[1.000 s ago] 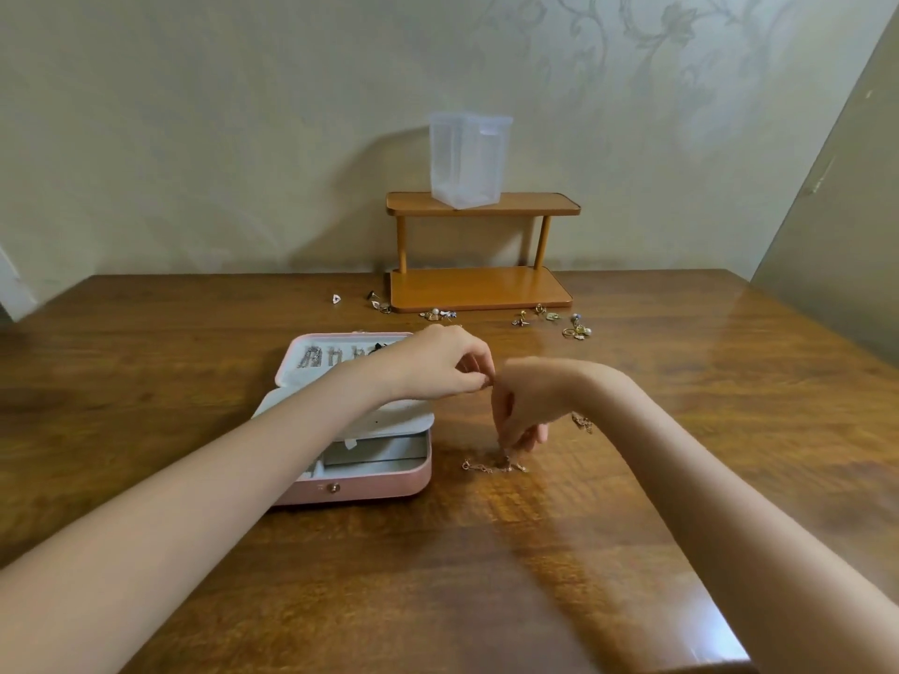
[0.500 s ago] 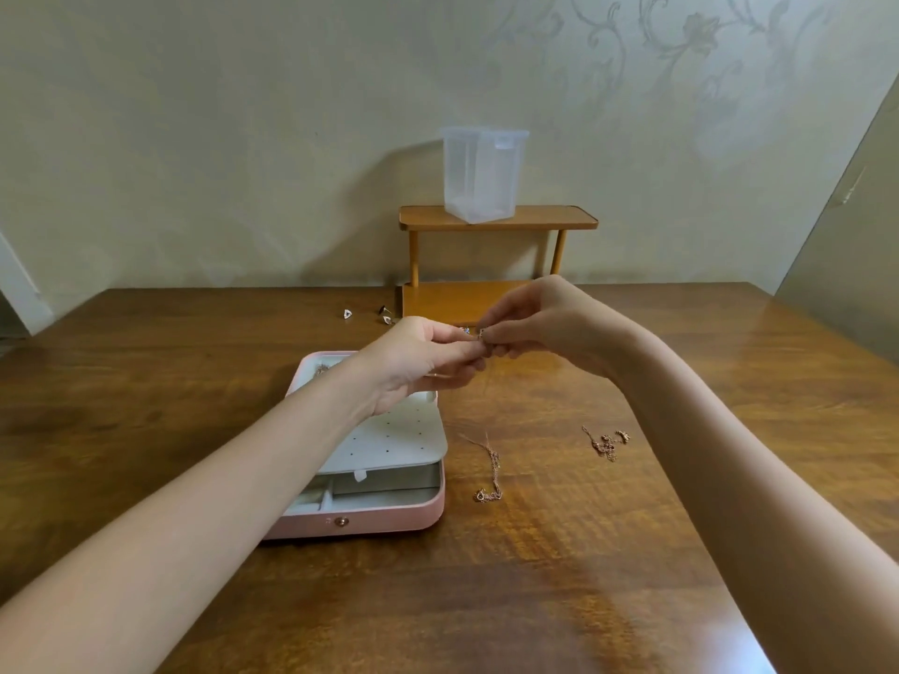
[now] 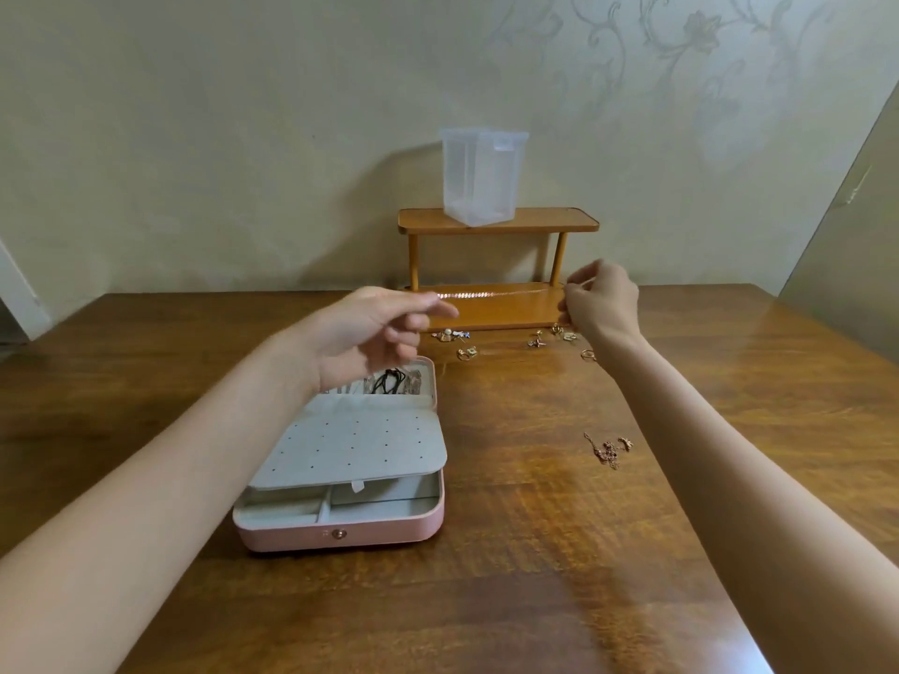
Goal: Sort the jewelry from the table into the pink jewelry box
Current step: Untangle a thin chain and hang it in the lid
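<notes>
Chain: a thin rose-gold chain (image 3: 491,295) is stretched taut and level in the air between the two hands, above the bench and in front of the small wooden shelf.
Left hand: the left hand (image 3: 377,333) hangs over the far end of the box; its grip is a pinch of thumb and fingertips on the chain's left end, though the fingers are blurred.
Right hand: the right hand (image 3: 601,301) is raised near the shelf's right post, its grip pinching the chain's right end, the other fingers curled.
Jewelry box: the pink jewelry box (image 3: 350,532) lies open on the bench (image 3: 535,576), a grey perforated flap folded over the tray; dark cords lie in the lid.
Loose jewelry: small gold pieces (image 3: 467,352) are scattered before the shelf (image 3: 496,221); a tangled necklace (image 3: 608,449) lies apart, right of the box.
Container: a clear plastic container (image 3: 481,175) stands on the shelf's top.
</notes>
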The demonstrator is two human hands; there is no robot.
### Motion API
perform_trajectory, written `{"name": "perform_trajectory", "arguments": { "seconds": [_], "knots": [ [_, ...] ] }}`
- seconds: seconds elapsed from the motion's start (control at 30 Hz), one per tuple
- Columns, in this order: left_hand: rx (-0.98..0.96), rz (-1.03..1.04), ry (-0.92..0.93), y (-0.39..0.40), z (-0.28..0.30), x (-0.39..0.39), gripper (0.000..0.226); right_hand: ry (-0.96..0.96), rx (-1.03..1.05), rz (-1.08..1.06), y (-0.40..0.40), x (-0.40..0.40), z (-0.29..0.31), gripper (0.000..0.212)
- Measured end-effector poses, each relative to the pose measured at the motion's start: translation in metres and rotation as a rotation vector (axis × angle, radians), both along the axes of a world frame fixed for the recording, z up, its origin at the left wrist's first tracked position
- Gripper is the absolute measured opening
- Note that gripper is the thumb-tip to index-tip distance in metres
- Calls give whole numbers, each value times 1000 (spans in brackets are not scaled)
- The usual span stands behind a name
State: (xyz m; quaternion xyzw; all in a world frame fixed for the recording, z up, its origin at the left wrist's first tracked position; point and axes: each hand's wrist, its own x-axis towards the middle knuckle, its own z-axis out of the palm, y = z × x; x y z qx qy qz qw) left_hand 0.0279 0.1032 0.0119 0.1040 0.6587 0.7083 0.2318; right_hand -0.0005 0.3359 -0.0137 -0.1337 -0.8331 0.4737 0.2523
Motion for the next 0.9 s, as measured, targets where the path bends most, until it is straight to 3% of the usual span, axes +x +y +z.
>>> {"name": "perform_trajectory", "arguments": {
  "seconds": [0.13, 0.23, 0.33, 0.37, 0.5, 0.57, 0.67, 0.73, 0.77, 0.83, 0.9],
  "knots": [
    [489, 135, -56, -23, 20, -10, 24, -111, 54, -19, -2, -3, -12, 16],
    [530, 198, 28, -29, 29, -17, 30, -207, 106, 47, -14, 0, -19, 19],
    [173, 291, 260, -26, 37, -20, 27, -416, 141, 202, -25, 4, -28, 13],
    [0, 342, 379, -25, 41, -20, 26, -506, 132, 271, -27, 6, -30, 6],
    [-607, 559, 945, -20, 56, -23, 22, -685, 269, 455, -31, 11, -36, 10],
    [-714, 593, 1084, -15, 61, -23, 20, -715, 356, 509, -32, 11, -35, 6],
    [-706, 511, 1124, -6, 66, -22, 18, -798, 497, 587, -32, 10, -24, 7],
    [-695, 440, 1122, 1, 69, -21, 18, -735, 602, 605, -33, 5, -5, 19],
    [-692, 413, 1120, 4, 69, -20, 17, -596, 596, 573, -35, 4, 8, 20],
    [-670, 373, 1109, 10, 71, -21, 15, -221, 325, 510, -44, 5, 39, 16],
    [-640, 354, 1103, 13, 72, -24, 12, -12, -73, 659, -54, 11, 69, 20]
  ]
}}
